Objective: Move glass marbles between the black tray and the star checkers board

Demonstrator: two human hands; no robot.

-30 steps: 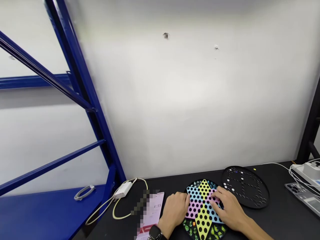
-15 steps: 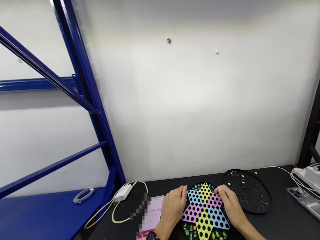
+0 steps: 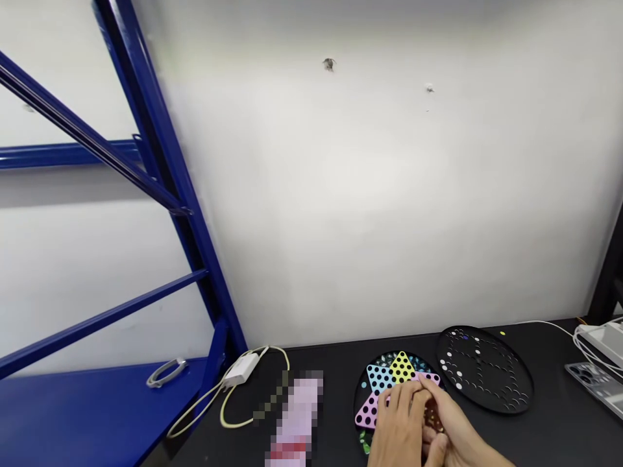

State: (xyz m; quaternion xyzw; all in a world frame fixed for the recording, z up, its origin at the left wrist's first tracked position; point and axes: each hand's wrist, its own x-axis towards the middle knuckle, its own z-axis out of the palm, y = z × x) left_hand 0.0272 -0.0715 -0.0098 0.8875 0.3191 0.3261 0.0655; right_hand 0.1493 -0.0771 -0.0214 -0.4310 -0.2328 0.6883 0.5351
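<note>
A round Chinese checkers board (image 3: 384, 377) with a star of blue, yellow and pink holed panels lies on the black table (image 3: 335, 363) near the bottom edge. Both my hands rest over its middle. My left hand (image 3: 396, 428) lies flat on the star with fingers stretched forward. My right hand (image 3: 450, 431) is beside it, fingers curled toward a small dark patch between the two hands; what it holds, if anything, is hidden. Coloured marbles show around the board's rim.
A black perforated round lid (image 3: 484, 370) lies right of the board. A pink blurred card (image 3: 299, 415) and a white charger with cable (image 3: 239, 370) are to the left. A blue metal rack (image 3: 160, 188) stands left; a power strip (image 3: 603, 334) and grey device (image 3: 591, 379) sit at far right.
My left hand moved from the board's left edge onto its middle, next to my right hand. Both hands now cover the star's centre and lower half.
</note>
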